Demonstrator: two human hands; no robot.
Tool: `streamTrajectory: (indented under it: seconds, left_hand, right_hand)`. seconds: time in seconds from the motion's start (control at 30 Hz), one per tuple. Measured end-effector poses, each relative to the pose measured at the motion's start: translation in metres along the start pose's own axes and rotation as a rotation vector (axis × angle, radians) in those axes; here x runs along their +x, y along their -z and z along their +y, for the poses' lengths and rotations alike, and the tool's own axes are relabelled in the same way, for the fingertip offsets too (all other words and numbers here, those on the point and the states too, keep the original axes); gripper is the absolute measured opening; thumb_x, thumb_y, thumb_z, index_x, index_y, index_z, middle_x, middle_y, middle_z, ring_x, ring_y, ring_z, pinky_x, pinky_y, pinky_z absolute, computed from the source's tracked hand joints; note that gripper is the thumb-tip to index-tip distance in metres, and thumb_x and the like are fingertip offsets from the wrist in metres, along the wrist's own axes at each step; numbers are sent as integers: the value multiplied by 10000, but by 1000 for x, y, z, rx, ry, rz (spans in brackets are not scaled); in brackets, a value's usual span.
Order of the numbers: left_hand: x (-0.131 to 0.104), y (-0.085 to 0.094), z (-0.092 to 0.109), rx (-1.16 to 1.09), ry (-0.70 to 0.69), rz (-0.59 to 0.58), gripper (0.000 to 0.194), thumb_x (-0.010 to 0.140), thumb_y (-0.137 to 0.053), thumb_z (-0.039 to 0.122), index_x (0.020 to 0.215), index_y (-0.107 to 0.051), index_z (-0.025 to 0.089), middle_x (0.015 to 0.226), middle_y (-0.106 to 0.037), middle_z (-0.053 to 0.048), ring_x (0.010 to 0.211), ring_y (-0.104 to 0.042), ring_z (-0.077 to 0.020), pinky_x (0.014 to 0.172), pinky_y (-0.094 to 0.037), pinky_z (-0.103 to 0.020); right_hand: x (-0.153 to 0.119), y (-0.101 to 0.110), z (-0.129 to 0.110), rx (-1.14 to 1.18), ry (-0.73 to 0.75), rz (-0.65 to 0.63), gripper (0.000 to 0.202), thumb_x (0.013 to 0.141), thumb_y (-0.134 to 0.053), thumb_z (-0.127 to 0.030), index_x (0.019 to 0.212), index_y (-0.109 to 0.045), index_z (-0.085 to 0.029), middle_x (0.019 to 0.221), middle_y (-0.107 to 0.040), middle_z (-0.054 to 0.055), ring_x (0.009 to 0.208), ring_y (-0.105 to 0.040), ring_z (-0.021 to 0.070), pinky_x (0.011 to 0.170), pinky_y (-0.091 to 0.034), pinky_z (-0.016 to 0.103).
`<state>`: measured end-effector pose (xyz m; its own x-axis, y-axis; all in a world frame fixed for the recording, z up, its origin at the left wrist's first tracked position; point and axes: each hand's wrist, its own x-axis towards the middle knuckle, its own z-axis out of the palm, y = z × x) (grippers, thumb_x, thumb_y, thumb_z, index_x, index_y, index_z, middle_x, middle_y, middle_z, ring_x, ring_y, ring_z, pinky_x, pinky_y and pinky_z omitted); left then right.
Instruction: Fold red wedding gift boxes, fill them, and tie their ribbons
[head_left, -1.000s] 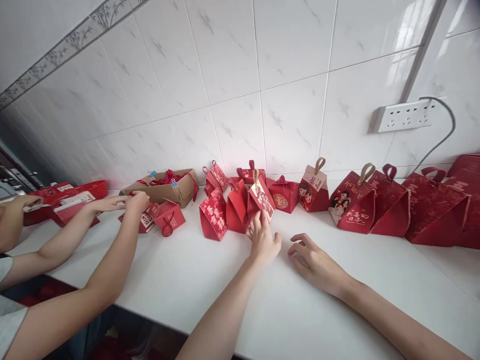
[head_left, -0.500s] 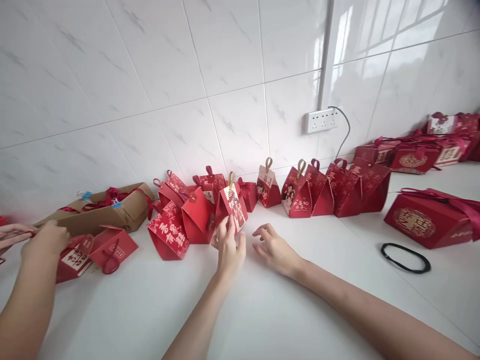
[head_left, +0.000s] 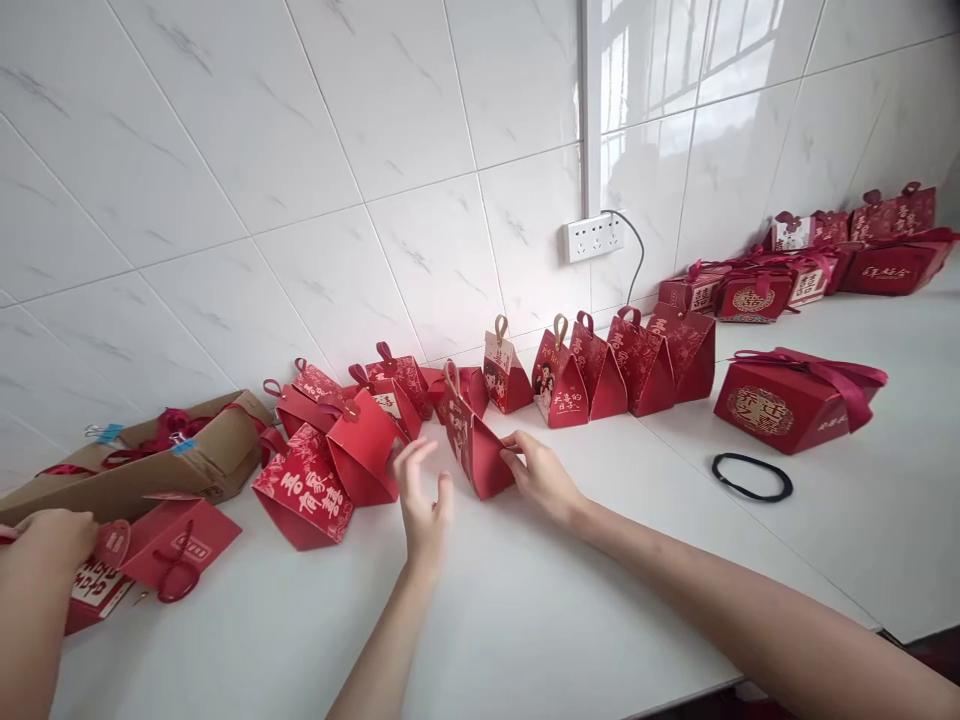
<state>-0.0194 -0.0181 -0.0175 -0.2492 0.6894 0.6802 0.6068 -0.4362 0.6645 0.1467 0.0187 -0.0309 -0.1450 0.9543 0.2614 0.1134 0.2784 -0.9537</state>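
My right hand [head_left: 544, 478] pinches the right lower edge of a red gift box [head_left: 480, 450] with a gold loop on top. The box stands on the white table, its printed face turned to the left. My left hand [head_left: 421, 500] is off it, fingers spread, just left of the box. Beside that hand are a plain red box [head_left: 365, 450] with a flap and a patterned red box [head_left: 306, 488] with white lettering. Behind the held box stands a white-and-red box [head_left: 504, 368] with a loop, with a row of red boxes [head_left: 592, 375] to its right.
On the left, another person's hand [head_left: 56, 540] is at red boxes [head_left: 176, 545] by a cardboard tray [head_left: 232, 440]. A ribboned red box [head_left: 795, 405] and a black band [head_left: 750, 478] lie right. More boxes [head_left: 757, 295] line the tiled wall, below a socket strip [head_left: 594, 238].
My left hand has let go of the gift box and opened. My right hand has taken its lower edge, and the box has turned. The view has shifted to the right.
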Motion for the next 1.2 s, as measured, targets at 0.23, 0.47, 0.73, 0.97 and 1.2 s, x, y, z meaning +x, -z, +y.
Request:
streamTrajectory:
  seconds: [0.23, 0.47, 0.73, 0.97, 1.2]
  left_hand:
    - [2, -4, -11, -516, 258, -186, 460, 851, -425, 448, 1233, -485, 198, 1322, -488, -99, 1248, -451, -260, 994, -420, -366]
    - [-9, -9, 0, -577, 169, -347, 690, 793, -428, 649, 1350, -407, 242, 1344, -490, -74, 1269, -438, -281, 1012, -434, -368]
    - [-11, -9, -5, -673, 269, -415, 565, 839, -371, 617, 1254, -520, 265, 1195, -607, -84, 1187, -517, -302, 924, -487, -437]
    - [-11, -10, -5, -685, 381, -432, 511, 850, -352, 613, 1116, -613, 263, 1084, -672, -24, 1148, -524, -310, 906, -464, -458]
    - [-6, -9, 5, -719, 570, -449, 525, 769, -411, 650, 999, -611, 223, 1017, -688, -80, 1019, -594, -316, 773, -518, -457]
  right_hand:
    - [6, 6, -4, 395, -204, 25, 270, 719, -510, -465, 700, -494, -196, 599, -555, -10, 558, -505, 140, 555, -412, 273]
    - [1, 7, -12, 667, -318, -107, 193, 534, -554, -305, 678, -531, -178, 424, -370, -90, 366, -224, 29, 368, -152, 156]
    - [-6, 4, -22, 736, -398, -132, 243, 565, -502, -221, 775, -603, -152, 386, -455, -67, 292, -273, 33, 300, -166, 152]
    - [-4, 5, -19, 780, -496, -116, 173, 693, -538, -202, 835, -629, -165, 488, -542, -44, 346, -404, 45, 310, -325, 126]
    - [-5, 8, -30, 828, -523, -120, 200, 769, -480, -171, 919, -613, -174, 583, -556, -32, 442, -513, 60, 354, -443, 114]
